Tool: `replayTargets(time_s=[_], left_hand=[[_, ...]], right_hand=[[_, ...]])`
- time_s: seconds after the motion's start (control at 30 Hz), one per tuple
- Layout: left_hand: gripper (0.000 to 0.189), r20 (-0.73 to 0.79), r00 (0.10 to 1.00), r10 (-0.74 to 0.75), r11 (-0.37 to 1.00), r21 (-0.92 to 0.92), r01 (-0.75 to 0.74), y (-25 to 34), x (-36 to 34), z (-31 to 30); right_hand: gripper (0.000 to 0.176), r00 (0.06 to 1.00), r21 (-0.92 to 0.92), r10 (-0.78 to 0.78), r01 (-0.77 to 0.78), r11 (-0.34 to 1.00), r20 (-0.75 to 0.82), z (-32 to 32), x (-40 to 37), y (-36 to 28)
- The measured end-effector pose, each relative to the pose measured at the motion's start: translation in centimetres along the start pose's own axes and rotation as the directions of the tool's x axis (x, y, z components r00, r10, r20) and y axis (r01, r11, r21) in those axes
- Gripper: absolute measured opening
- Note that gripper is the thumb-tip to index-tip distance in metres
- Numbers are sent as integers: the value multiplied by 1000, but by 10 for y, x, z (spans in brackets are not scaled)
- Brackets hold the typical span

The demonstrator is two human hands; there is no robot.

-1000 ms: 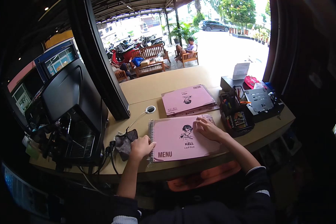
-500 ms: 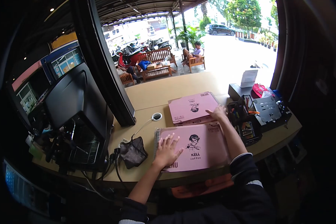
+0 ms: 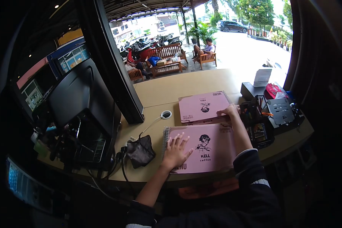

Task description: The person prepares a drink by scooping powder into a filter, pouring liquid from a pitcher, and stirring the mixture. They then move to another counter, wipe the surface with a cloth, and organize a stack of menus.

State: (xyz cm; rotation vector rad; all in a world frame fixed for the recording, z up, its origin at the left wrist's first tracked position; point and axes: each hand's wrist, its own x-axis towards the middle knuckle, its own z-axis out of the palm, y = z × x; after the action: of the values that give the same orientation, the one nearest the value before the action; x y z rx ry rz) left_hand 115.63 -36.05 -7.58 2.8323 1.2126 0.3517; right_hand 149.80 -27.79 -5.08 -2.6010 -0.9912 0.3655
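Observation:
Two pink spiral-bound menus with a printed figure and "KELL coffee" lie on the counter. On the near menu [image 3: 212,157], my left hand [image 3: 176,152] rests flat, fingers spread, over its left part. The far menu [image 3: 193,108] lies just beyond, its print upside down to me, on top of at least one more pink menu [image 3: 207,121]. My right hand [image 3: 229,110] grips the far menu's right edge, thumb on the cover and the other fingers curled at the side, partly hidden. My right forearm crosses above the near menu's right side.
Left of the menus are a dark pouch-like object [image 3: 141,151], cables and a round cable hole [image 3: 166,114]. A black machine [image 3: 83,91] stands farther left by a dark post [image 3: 117,76]. At right are a pen holder [image 3: 259,104] and a metal stand [image 3: 280,111]. People sit outside.
The camera view has shifted slightly, so the scene sits farther right. My right fingers look more curled at the far menu's edge. My left hand stays on the near menu.

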Motion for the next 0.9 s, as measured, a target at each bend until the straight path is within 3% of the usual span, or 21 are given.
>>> replayTargets(time_s=[0.2,0.3,0.33,0.4,0.43,0.47,0.53,0.67,0.73,0.77,0.8,0.87,0.9], left_hand=[[65,36,999,-10,1000,20,9,2,0,-4],[65,30,1000,-9,1000,24,9,1,1,-2],[65,32,999,-7,1000,25,6,1,0,-1],[65,26,1000,-9,1000,20,8,0,1,-1],[65,24,1000,-7,1000,20,6,0,2,-2],[66,19,1000,-2,1000,7,2,0,2,-3],[64,-36,999,29,999,21,-28,-1,1,-1],[58,-116,992,50,997,-61,-57,-4,0,-3],[54,-176,982,62,988,-129,-86,-5,-1,-9],[50,-314,949,21,913,-380,-146,-7,0,-14],[46,-431,901,-56,773,-590,-235,-8,0,-19],[44,-696,705,-137,823,-477,-310,-6,-10,-38],[46,-768,616,-175,833,-449,-323,1,-16,-52]], right_hand=[[75,994,130,-73,62,990,79,-3,17,12],[73,986,399,-135,84,913,100,-10,30,11],[72,982,569,-164,83,818,92,-11,34,8],[36,977,912,-214,113,395,-28,-12,24,-15],[29,982,953,-164,140,270,-98,-19,12,-28],[29,981,952,-165,144,268,-102,-25,7,-38],[26,882,801,-147,468,372,-447,-39,7,-55],[20,716,743,-303,668,39,-629,-104,-48,-70],[21,539,567,-374,823,43,-755,-138,-85,-77],[23,396,416,-435,908,53,-809,-154,-102,-78],[23,392,412,-437,910,53,-809,-169,-124,-78],[28,166,214,-653,977,5,-739,-190,-165,-77],[26,153,271,-744,962,-39,-651,-192,-176,-76]])
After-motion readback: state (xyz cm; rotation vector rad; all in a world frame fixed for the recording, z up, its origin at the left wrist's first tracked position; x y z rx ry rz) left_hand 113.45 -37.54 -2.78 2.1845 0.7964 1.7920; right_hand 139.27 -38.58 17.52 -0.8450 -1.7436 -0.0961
